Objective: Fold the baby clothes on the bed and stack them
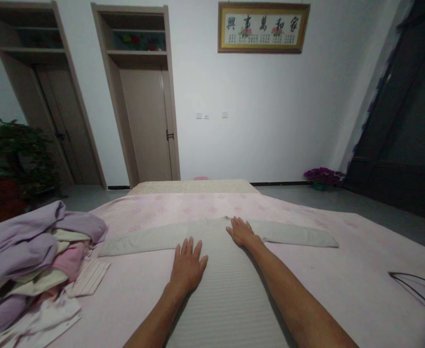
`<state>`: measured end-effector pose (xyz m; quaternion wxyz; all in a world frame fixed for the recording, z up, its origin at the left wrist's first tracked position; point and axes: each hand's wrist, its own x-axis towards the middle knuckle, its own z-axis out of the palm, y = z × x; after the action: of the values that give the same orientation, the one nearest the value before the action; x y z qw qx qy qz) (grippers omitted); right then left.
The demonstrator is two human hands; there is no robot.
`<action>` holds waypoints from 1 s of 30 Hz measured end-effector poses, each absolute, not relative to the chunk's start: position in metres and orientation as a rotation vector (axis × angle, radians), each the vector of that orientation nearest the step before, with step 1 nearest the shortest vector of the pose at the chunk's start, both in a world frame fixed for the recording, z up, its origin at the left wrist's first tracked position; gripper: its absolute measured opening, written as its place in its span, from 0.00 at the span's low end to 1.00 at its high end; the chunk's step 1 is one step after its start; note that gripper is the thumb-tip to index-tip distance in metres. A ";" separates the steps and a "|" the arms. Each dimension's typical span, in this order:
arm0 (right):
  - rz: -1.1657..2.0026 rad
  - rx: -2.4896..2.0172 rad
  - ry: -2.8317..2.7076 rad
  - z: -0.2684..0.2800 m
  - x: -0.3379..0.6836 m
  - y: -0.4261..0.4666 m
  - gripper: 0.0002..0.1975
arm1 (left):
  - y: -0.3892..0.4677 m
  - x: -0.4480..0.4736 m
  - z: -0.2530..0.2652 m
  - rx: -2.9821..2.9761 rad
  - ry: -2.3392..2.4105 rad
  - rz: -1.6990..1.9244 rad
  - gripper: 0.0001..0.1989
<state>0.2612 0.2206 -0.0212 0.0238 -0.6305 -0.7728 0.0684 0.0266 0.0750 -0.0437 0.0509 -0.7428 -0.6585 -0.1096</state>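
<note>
White wall (266, 130) behind; pink flowered sheet (346, 275) beneath a striped top (228, 290).

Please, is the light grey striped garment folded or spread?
Spread, where visible: the garment lies flat on the pink sheet, its sleeves stretched to both sides.

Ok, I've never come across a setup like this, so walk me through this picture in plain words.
There is no machine here: a person works with two bare hands, and the single picture comes from a camera worn on their head, looking forward and down. A pale pink, flower-patterned cloth covers the surface. On it lies a light grey, ribbed, long-sleeved garment, sleeves spread to both sides. The bare left hand and bare right hand rest on it; neither appears to grip it. At left sits a rumpled pile of lilac, pink and cream fabric; at right, a thin black bent wire-like thing.
</note>
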 end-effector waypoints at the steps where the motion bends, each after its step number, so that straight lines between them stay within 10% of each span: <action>1: 0.235 -1.974 -2.391 -0.022 0.262 0.224 0.36 | 0.075 0.027 -0.045 -2.253 -2.008 -0.334 0.31; 30: 0.112 -1.923 -2.301 -0.023 0.214 0.198 0.37 | 0.077 0.025 -0.047 -2.262 -2.019 -0.374 0.32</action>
<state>0.2145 0.1978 -0.0226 0.0703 -0.6392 -0.7649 0.0372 0.0245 0.0773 -0.0469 0.0433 -0.7396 -0.6604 -0.1222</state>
